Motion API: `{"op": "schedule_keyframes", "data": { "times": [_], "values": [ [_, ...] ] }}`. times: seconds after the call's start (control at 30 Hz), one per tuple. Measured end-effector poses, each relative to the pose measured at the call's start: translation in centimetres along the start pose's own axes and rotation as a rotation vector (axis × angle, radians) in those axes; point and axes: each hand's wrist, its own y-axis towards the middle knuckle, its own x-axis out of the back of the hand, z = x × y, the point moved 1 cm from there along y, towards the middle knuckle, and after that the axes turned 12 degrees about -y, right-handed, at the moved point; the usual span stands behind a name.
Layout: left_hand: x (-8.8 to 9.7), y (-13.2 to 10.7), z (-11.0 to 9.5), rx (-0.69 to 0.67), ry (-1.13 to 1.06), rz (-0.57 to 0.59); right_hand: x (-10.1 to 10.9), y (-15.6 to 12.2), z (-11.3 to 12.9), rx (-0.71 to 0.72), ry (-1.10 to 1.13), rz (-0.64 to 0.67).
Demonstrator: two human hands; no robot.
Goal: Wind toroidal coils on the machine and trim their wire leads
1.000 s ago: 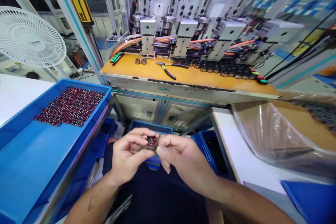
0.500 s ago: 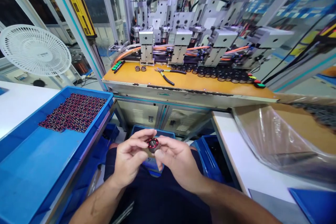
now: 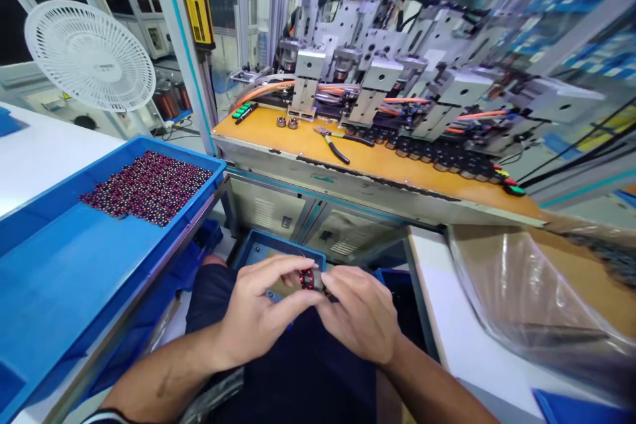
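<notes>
Above my lap, a small round motor stator (image 3: 310, 279) with red windings and a grey metal side is tilted sideways between my hands. My left hand (image 3: 263, 301) pinches it between thumb and fingertips from the left. From the right, the fingers of my right hand (image 3: 358, 311) close on its grey end and hide part of it. Below my hands stands a blue bin (image 3: 252, 242) with a few small pieces inside.
A blue tray (image 3: 54, 265) on the left holds many small red-wound parts. Ahead, an orange-topped bench (image 3: 268, 136) carries pliers (image 3: 335, 146), two small stators (image 3: 287, 123), a row of dark parts (image 3: 422, 151) and a clamping machine (image 3: 380, 73). A plastic-lined carton (image 3: 501, 265) stands right; a white fan (image 3: 92, 56) left.
The stator has turned from its wound face pointing up to lying on its side. Both hands have shifted slightly right, and the whole view has swung left and tilted.
</notes>
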Motion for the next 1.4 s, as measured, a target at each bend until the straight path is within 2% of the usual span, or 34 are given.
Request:
{"op": "schedule_keyframes", "data": {
  "times": [0.17,0.27,0.4,0.47,0.53,0.67,0.77,0.87,1.03,1.13,1.2,1.23,1.3,1.33,1.4],
  "values": [
    [0.5,0.1,0.4,-0.101,0.056,0.08,1.3,1.2,0.8,-0.236,0.298,0.125],
    [0.5,-0.1,0.4,-0.152,0.088,0.11,1.4,1.8,1.3,-0.333,0.351,0.11],
    [0.5,-0.1,0.4,-0.168,0.107,0.123,1.1,2.2,1.8,-0.394,0.38,0.076],
    [0.5,-0.1,0.4,-0.165,0.096,0.114,1.1,2.2,1.9,-0.474,0.457,0.075],
    [0.5,0.0,0.5,-0.14,0.044,0.096,1.2,2.2,1.8,-0.611,0.578,0.106],
    [0.5,0.1,0.9,-0.048,-0.164,0.049,1.1,1.5,1.6,-0.973,0.893,0.269],
    [0.5,0.1,1.1,-0.036,-0.263,0.043,0.8,1.1,1.5,-1.143,1.1,0.336],
    [0.6,0.1,1.2,-0.095,-0.218,0.049,0.5,1.2,1.4,-1.222,1.193,0.35],
    [0.8,-0.2,1.0,-0.296,-0.033,0.099,0.6,2.0,2.2,-1.316,1.291,0.339],
    [1.4,-0.1,1.1,-0.33,0.018,0.088,0.3,2.4,2.0,-1.344,1.302,0.355],
    [2.1,0.2,1.2,-0.301,0.014,0.045,-0.4,3.1,0.1,-1.3,1.242,0.378],
    [2.6,0.4,1.1,-0.281,0.013,0.016,-0.9,3.6,-1.6,-1.24,1.156,0.367],
    [3.5,0.6,0.7,-0.236,0.023,-0.06,-2.0,5.4,-6.1,-1.032,0.861,0.302],
    [3.8,0.5,0.3,-0.213,0.034,-0.104,-2.6,6.6,-8.5,-0.905,0.614,0.252],
    [4.1,0.2,-0.3,-0.172,0.055,-0.199,-4.5,9.2,-12.6,-0.601,0.155,0.279]
  ]
}}
